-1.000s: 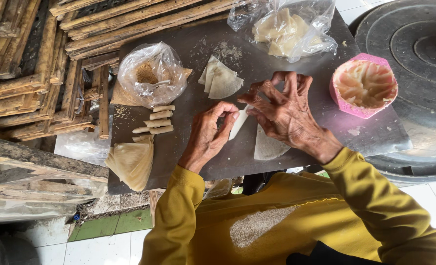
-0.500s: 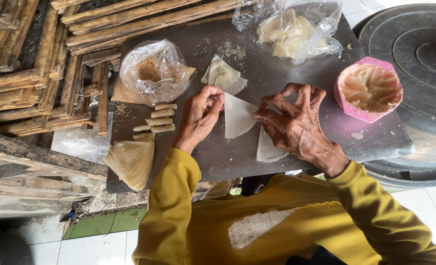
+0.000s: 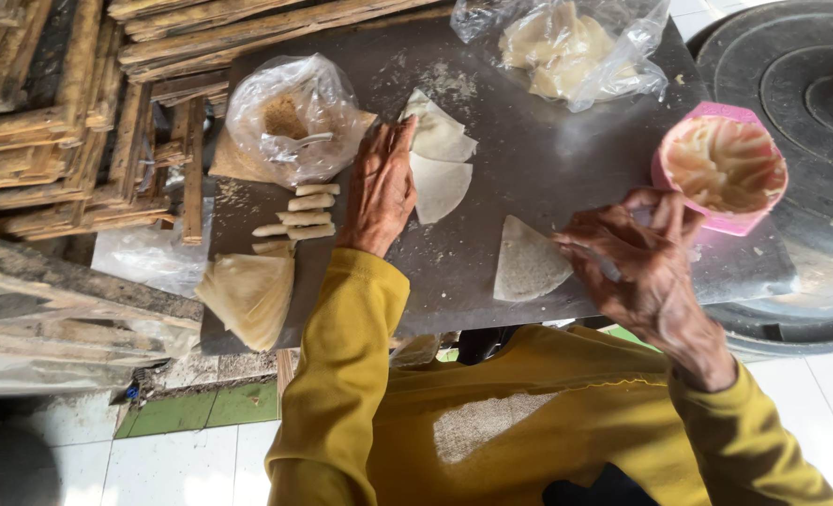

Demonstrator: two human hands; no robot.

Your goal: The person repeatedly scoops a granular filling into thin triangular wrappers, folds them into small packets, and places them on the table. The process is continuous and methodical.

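Dough wrappers [image 3: 438, 159], thin and white, lie mid dark board [image 3: 529, 159], near far edge. Left hand [image 3: 379, 187] flat, fingers straight, touching wrappers. Right hand [image 3: 646, 258] near right edge, fingers curled, holding nothing seen, beside pink bowl [image 3: 721, 169]. One wrapper piece [image 3: 527, 262] near front edge. Small rolls [image 3: 294, 217] by left edge, under plastic bag [image 3: 290, 117].

Clear bag of crumbs [image 3: 290, 117]: just left of the left fingers [image 3: 393, 141]. Rolled pieces [image 3: 299, 215]: five in a row, below that bag. Folded stack [image 3: 247, 295]: lower left, at the edge of the grey board [image 3: 547, 159]. Bag of dough [image 3: 566, 47]: well above the right fingers [image 3: 660, 211]. Black round lid [image 3: 801, 84]: right of them. Wooden slats [image 3: 69, 112]: far left. Tiled floor [image 3: 191, 459]: beneath.
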